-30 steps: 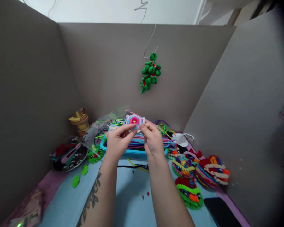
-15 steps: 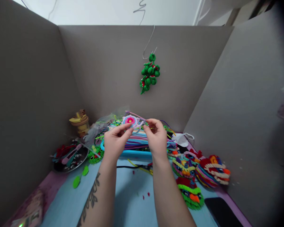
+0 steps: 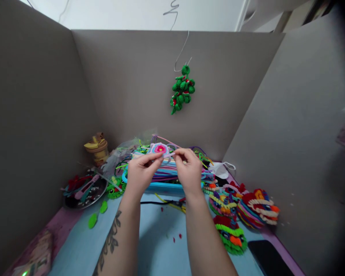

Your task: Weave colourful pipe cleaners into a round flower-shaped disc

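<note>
Both hands are raised over the table, pinching a small round pipe-cleaner coil with a yellow centre, pink ring and pale blue and lilac outer rings. My left hand grips its left lower edge with thumb and fingers. My right hand pinches the loose lilac end at the coil's right side. Below and behind the hands lies a blue tray heaped with coloured pipe cleaners.
Grey cardboard walls enclose the table. A green pipe-cleaner cluster hangs on a wire from the back wall. Several finished colourful pieces lie at right beside a dark phone. A metal dish of scraps and a yellow wooden figure stand at left.
The coil and both hands have shifted slightly left and down. My right hand drew the lilac end out to the right, then brought it back close against the coil.
</note>
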Tool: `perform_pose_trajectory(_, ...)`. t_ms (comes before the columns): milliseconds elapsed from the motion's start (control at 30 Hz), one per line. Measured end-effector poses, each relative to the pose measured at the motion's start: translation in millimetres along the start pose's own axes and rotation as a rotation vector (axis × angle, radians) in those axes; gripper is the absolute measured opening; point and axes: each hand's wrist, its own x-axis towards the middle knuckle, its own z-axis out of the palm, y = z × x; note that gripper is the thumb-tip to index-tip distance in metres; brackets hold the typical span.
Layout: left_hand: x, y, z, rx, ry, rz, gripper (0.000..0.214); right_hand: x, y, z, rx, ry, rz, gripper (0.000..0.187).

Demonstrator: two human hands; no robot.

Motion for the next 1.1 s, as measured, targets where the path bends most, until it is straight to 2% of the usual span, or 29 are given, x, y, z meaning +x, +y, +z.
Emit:
perform_pose_trajectory(133,0,0,-0.5,0.031,-0.035,0.034,0.017,-2,0,3,0.095,0.066,0.081,0.010)
perform_pose_trajectory(233,-1,0,-0.5,0.048,-0.040,0.052,0.017,-2,0,5,0.139,0.063,0.121,0.011)
perform_pose_trajectory(400,0,2,-1.5,0.052,-0.022,0.031,0.016,-1,-3,6,0.223,-0.007,0.224,0.009)
perform_pose_trajectory(533,1,-1,-2.6,0.028,-0.010,0.022,0.017,1,-1,5,0.364,-0.126,0.289,0.008)
perform_pose_trajectory(667,2,-3,-2.6,0.021,0.024,0.023,0.017,2,1,4,0.401,-0.263,0.278,0.009)
perform_pose_trajectory(800,2,0,-1.7,-0.017,0.069,-0.015,0.017,0,-2,7,0.320,-0.326,0.229,0.023)
perform_pose_trajectory(967,3,2,1.2,-0.087,0.115,-0.088,0.018,-6,-8,17,0.362,-0.259,0.176,0.045)
perform_pose_trajectory(1100,3,0,2.3,-0.140,0.126,-0.102,0.019,-7,-7,20,0.428,-0.215,0.170,0.046)
